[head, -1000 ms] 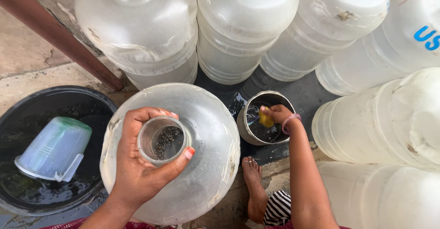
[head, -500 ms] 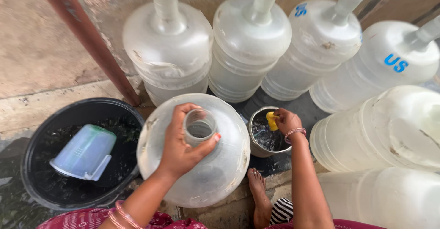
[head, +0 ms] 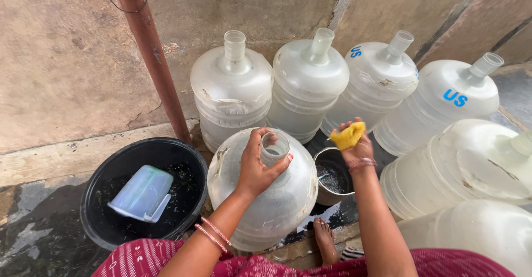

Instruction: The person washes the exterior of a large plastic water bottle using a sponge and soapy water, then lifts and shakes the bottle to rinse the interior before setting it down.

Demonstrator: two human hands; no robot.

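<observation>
Left hand (head: 256, 169) fingers clamp the water jug (head: 265, 191) neck; right hand (head: 354, 147) fingers pinch what looks like a yellow sponge (head: 348, 135) above the metal pot (head: 332, 180) beside the jug.

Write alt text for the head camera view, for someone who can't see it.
A person's left hand grips the neck of a large clear plastic water jug while the right hand lifts a yellow sponge above a small metal pot. A black basin holding a pale plastic pitcher sits to the left; more jugs line the wall.
</observation>
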